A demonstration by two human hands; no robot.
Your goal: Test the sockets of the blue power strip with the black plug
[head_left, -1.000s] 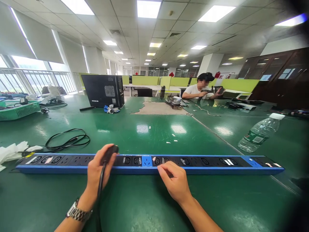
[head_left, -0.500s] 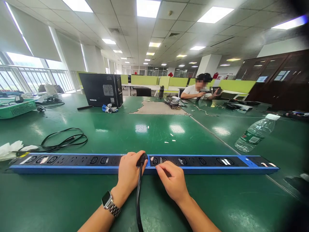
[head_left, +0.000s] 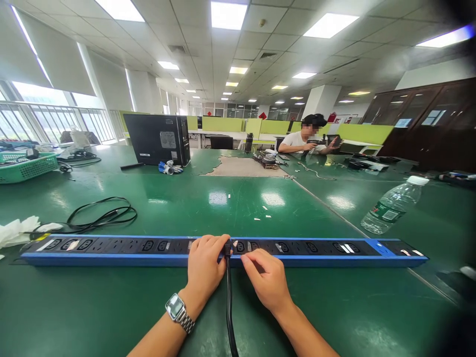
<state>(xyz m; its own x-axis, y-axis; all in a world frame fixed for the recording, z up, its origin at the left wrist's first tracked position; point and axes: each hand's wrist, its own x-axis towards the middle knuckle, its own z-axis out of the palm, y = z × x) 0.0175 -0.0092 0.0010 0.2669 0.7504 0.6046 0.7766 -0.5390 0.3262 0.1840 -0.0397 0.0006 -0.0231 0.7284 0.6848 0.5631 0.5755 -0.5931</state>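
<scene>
1. A green table [head_left: 111, 307] spans my view; the strip [head_left: 297, 261] lies at six o'clock.
2. There, my left hand [head_left: 206, 260] grips the plug [head_left: 228, 250], seemingly seating it; I should next press straight.
3. My right hand [head_left: 268, 280], loosely curled, seemingly empty, rests at five.

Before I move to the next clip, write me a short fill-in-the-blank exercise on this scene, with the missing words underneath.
1. The left hand holds a plug whose thick cable is ____ in colour.
2. The long edges of the power strip are ____.
3. A watch is worn on the person's ____ wrist.
4. The cap on the clear bottle is ____.

Missing words: black; blue; left; white.
</scene>
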